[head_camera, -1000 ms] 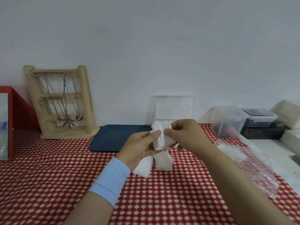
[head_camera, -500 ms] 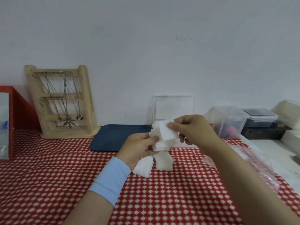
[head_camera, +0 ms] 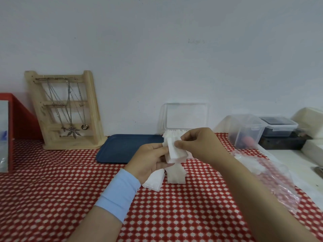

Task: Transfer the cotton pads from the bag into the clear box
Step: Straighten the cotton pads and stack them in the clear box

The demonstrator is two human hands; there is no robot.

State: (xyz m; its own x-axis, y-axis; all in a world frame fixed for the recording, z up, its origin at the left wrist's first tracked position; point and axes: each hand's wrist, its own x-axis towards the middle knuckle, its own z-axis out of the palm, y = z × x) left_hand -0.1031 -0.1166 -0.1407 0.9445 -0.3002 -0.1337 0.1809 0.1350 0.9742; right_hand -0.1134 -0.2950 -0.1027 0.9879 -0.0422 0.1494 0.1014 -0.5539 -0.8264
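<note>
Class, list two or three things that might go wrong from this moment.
The stack of cotton pads pinched between left hand and right hand might fan apart and drop. The loose pads on the tablecloth may be overlooked. The clear box looks nearly full, so more may spill.

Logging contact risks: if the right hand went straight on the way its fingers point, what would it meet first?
Probably the left hand, gripping the same cotton pads the right hand pinches; depth is unclear.

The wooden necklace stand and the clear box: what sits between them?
A dark blue tray lies on the checked cloth between the necklace stand and the clear box, in the head view.
</note>
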